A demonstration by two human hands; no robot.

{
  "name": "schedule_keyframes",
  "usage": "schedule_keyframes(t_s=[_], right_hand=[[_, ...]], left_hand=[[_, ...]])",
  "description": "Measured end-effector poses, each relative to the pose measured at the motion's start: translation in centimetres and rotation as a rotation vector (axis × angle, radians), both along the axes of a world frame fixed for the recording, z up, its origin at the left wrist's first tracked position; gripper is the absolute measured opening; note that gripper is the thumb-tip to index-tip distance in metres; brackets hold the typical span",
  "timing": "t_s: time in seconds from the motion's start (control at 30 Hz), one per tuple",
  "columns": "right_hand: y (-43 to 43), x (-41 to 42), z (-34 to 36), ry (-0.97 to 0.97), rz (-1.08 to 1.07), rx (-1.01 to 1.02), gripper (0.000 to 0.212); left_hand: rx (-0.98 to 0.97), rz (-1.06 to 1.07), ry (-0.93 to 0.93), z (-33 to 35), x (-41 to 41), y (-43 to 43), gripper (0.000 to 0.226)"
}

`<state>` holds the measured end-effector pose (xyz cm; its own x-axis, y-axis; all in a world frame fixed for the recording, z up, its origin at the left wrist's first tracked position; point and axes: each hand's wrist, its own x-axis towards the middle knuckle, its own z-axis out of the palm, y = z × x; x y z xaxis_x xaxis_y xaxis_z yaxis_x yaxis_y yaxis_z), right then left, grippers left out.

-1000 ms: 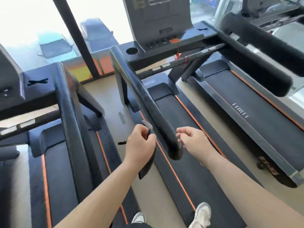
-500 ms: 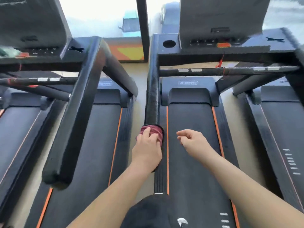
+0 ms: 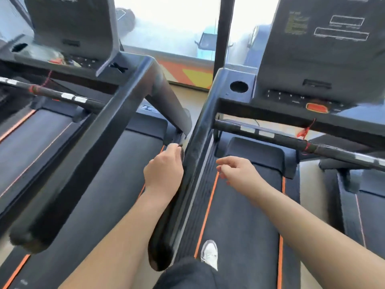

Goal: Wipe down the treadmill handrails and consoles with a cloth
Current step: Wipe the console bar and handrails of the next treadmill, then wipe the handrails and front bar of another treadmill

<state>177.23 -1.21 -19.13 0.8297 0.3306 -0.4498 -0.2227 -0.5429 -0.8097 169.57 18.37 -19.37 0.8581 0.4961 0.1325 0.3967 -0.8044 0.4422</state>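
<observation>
Your left hand (image 3: 163, 172) is pressed against the left side of the black handrail (image 3: 195, 142), about midway along its length. Fingers are curled closed, a sliver of dark cloth (image 3: 182, 152) showing between them and the rail; most of the cloth is hidden by the hand. Your right hand (image 3: 237, 174) hangs over the belt (image 3: 239, 215) just right of the rail, fingers loosely curled, spread apart, holding nothing, touching nothing. The rail runs from near your hip up to the console (image 3: 312, 80), which carries a round cup hole (image 3: 239, 86) at its left corner and an orange button (image 3: 317, 107). A crossbar (image 3: 270, 136) with a red cord (image 3: 304, 132) spans below it. Your white shoe (image 3: 209, 254) stands on the belt. A second treadmill (image 3: 93, 163) sits to the left, its own handrail well apart from your hands. Picture is motion-blurred.
</observation>
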Motion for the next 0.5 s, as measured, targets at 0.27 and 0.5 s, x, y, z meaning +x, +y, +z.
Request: schedule_keyframes(t_s=[0.27,0.5], right_hand=[[-1.8,15.0,1.8,-0.164,-0.006,0.017,0.028],[-5.8,28.6,1.8,-0.542,0.084,-0.094,0.038]], left_hand=[[-0.424,0.068,-0.164,3.4,18.1,-2.5,0.034],[-0.61,0.171,-0.262,5.7,32.7,-4.2,0.029]])
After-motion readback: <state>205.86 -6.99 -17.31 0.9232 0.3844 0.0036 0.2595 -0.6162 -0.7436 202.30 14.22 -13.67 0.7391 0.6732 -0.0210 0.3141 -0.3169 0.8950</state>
